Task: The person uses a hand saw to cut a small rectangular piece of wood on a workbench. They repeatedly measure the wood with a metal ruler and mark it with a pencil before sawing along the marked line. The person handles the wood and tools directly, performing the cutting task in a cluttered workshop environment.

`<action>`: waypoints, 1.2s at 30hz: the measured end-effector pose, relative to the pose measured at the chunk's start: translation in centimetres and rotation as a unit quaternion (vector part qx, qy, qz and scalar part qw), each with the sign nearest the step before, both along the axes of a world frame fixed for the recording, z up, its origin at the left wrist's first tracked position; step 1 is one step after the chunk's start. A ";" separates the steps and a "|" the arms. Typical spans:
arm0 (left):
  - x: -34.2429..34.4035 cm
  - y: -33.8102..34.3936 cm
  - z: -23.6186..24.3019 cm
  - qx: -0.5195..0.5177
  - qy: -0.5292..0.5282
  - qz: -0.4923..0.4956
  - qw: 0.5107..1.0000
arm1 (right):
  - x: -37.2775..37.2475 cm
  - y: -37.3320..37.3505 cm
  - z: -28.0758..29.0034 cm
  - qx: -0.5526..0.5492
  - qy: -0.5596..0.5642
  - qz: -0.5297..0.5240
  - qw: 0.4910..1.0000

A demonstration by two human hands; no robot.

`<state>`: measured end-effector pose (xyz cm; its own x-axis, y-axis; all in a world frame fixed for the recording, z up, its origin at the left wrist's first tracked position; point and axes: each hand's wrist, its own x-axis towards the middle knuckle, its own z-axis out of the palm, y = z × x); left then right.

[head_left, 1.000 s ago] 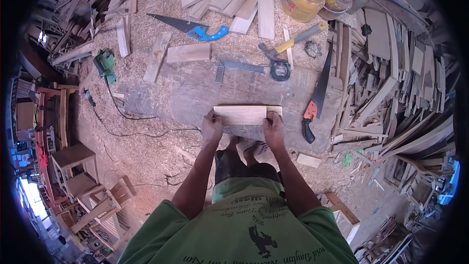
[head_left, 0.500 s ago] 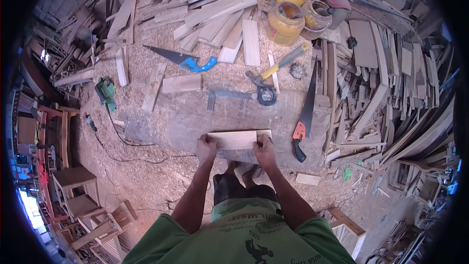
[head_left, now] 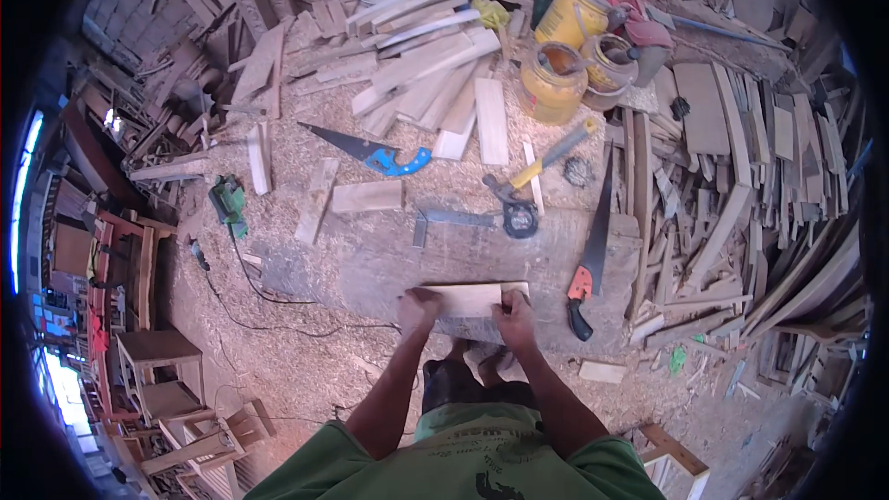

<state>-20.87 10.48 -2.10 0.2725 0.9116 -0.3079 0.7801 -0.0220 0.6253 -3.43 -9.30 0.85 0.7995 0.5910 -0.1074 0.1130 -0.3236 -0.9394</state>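
Close to the near edge of the worn wooden work surface (head_left: pixel 370 264), I hold a short, pale wooden board (head_left: pixel 463 300) lengthwise. My left hand (head_left: pixel 419 309) grips its left end, fingers closed. My right hand (head_left: pixel 516 319) pinches it toward the right, thumb on top. A second pale strip (head_left: pixel 516 288) shows behind and beyond the right hand; whether it is separate I cannot tell. Past the board lie a square (head_left: pixel 454 218), a tape measure (head_left: pixel 520 219) and a hammer (head_left: pixel 542 161). A handsaw with an orange and black handle (head_left: pixel 581 292) rests to the right.
A blue-handled saw (head_left: pixel 398 161) and a loose wood block (head_left: pixel 368 196) lie farther left. Stacked boards (head_left: pixel 421 65) and yellow jars (head_left: pixel 553 83) stand at the back. A green power tool (head_left: pixel 228 204) trails a cable at left. Scrap wood (head_left: pixel 713 194) fills the right side.
The whole view has shifted, so everything sits lower and slightly farther right in the picture. My left hand has slid a little inward over the board's left end; the right keeps its pinch.
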 end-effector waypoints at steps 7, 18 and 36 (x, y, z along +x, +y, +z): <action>4.0 -1.7 5.6 -0.135 0.109 -0.037 0.984 | 0.7 -1.7 0.3 -0.014 0.020 -0.016 1.000; 3.8 -0.9 5.2 -0.162 0.084 -0.033 0.983 | 0.9 -1.7 -2.8 0.004 0.006 -0.022 1.000; 2.9 2.5 3.9 -0.103 0.055 -0.064 0.991 | 9.0 -11.2 44.3 0.321 -0.329 0.021 0.888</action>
